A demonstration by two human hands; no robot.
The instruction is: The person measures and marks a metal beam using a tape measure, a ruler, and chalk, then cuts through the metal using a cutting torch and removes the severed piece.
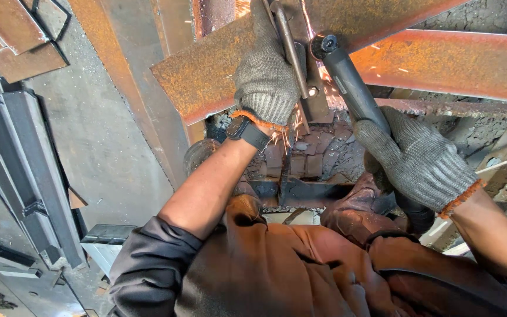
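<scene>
My left hand [265,76], in a grey knit glove, has its fingers closed around the side handle of the angle grinder [347,82]. My right hand [415,161], gloved alike, wraps tight around the grinder's black body. The grinder head sits at the top centre, against the rusty steel beam [206,76], and sparks [283,132] fall beside my left wrist.

The top edge is cutting off the left hand's [265,76] fingertips. The right hand [415,161] is covering the angle grinder's [347,82] rear body, and its disc is hiding behind rusty steel [206,76]. The bottom edge is cropping the person's jacket [253,276].
</scene>
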